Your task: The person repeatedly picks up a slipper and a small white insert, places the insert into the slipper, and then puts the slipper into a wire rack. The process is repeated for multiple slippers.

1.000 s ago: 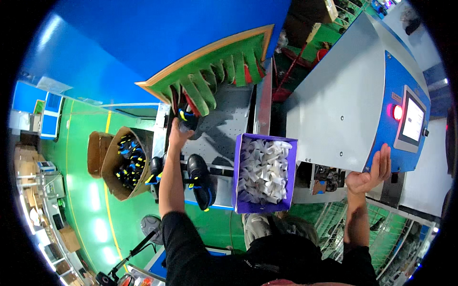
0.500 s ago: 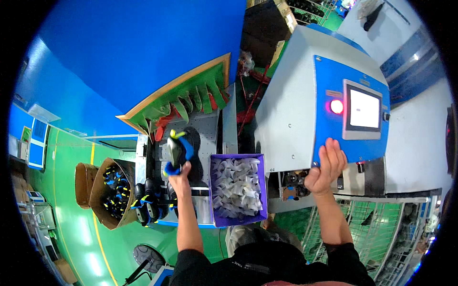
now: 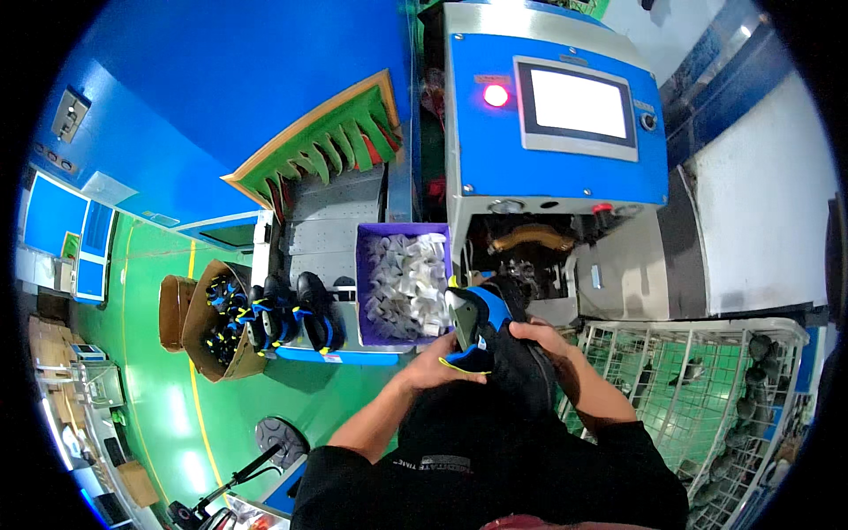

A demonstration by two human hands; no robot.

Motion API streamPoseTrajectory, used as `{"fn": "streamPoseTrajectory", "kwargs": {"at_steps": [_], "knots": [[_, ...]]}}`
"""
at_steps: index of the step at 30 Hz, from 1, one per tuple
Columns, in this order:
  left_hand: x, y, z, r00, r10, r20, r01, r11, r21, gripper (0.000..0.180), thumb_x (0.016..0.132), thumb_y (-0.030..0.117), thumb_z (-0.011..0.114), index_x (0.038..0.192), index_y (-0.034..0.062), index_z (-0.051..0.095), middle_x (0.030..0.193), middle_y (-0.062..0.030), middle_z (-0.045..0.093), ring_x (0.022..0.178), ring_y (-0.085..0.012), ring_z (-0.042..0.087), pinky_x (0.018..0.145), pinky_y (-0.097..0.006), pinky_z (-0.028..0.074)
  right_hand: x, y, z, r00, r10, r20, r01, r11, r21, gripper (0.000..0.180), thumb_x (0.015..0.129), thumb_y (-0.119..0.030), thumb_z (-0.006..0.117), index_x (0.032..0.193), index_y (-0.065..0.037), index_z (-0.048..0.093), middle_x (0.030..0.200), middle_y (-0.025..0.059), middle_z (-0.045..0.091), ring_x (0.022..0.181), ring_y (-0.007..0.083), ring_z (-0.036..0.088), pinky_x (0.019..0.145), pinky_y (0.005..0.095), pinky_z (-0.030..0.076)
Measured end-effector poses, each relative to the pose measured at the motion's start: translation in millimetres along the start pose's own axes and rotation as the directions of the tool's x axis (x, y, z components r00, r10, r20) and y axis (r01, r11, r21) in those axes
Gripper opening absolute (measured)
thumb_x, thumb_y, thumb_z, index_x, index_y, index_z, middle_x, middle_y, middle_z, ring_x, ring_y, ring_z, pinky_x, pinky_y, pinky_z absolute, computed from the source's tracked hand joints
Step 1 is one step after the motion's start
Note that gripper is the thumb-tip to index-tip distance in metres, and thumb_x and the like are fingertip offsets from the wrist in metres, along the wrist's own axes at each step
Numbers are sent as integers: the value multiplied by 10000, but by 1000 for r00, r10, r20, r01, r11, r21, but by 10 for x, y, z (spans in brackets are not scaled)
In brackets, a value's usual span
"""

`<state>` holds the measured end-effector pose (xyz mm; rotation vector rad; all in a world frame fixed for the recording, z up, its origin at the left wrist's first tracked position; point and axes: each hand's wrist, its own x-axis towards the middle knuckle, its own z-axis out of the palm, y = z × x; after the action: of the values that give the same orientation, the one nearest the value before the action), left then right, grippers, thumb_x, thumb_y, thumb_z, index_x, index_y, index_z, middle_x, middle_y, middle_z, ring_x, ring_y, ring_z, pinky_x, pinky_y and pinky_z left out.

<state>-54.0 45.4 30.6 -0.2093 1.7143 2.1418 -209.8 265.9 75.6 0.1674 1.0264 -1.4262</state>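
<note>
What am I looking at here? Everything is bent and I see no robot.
There is no robot: these are a person's bare hands. The view comes from a wide fisheye camera worn on their head, looking down, which bends straight edges.

The left hand and right hand hold black-and-blue shoe work with yellow edging; I can't tell whether it is one piece or two.

Ahead stands a blue-fronted machine with a lit screen. Left of it is a purple box of curled white pieces. Farther left, similar shoes sit along the near edge of a metal surface.
</note>
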Motion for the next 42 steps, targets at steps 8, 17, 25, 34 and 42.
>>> {"fn": "streamPoseTrajectory", "kwargs": {"at_steps": [8,17,25,34,42], "knots": [[-42,252,716,973,-142,184,150,988,-35,353,965,205,737,706,82,532,702,100,466,694,-47,416,618,-291,358,-492,502,-951,953,-196,-230,270,895,356,759,841,-133,795,1509,-26,451,1303,154,658,1089,298,699,936,404,573],[834,-418,672,942,-241,-234,226,970,-88,481,1053,468,549,1153,1,609,974,-102,683,865,-199,640,835,-351,541,-522,537,-873,899,-419,-125,398,902,-166,1033,773,-42,816,1630,-27,239,1599,115,408,1469,230,377,1233,378,245],[1013,-407,752,920,123,-373,-165,983,-84,265,1074,273,577,1158,25,541,911,10,582,774,-90,529,687,-281,463,-203,-86,-803,582,-680,-445,475,729,-492,964,826,-68,779,1632,-45,250,1452,101,542,1277,202,546,1109,333,409],[1556,-742,619,945,-259,-200,57,733,-677,236,1084,343,556,1024,121,501,874,33,497,781,-88,489,739,-299,452,366,-436,-655,505,-760,-408,-386,224,-895,1010,789,-343,825,1630,-345,267,1178,269,613,1060,453,653,918,483,534],[1430,-977,298,887,-341,-311,134,836,-533,339,1030,376,643,950,56,567,857,-44,654,753,-126,599,665,-299,484,784,-487,-580,513,-744,-428,-560,87,-824,886,877,-422,721,1620,-286,257,1183,273,554,1029,496,623,834,572,533]]}}
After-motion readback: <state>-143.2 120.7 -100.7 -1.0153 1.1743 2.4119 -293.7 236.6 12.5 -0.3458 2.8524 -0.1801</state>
